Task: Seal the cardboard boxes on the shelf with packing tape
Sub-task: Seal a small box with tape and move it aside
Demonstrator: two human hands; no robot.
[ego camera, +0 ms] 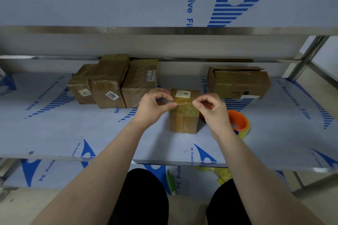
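Over the small brown cardboard box [183, 120], left hand [155, 105] and right hand [213, 110] are pinching a clear tape strip [184, 103] taut; probably pressing it down next.

Single head-worn, wide-angle view. The camera sits on the near side of the box marked 204 [183, 117] and above it, facing forward and down. It is close enough that the left forearm [102, 160] and right forearm [256, 170] run in from the bottom edge toward that box. The middle shelf [91, 129] carrying the box fills the central band. The upper shelf [128, 11] crosses the frame beyond and above the box. The person's knees [146, 197] and a lower shelf [54, 173] lie on the box's near side, closest to the lens.
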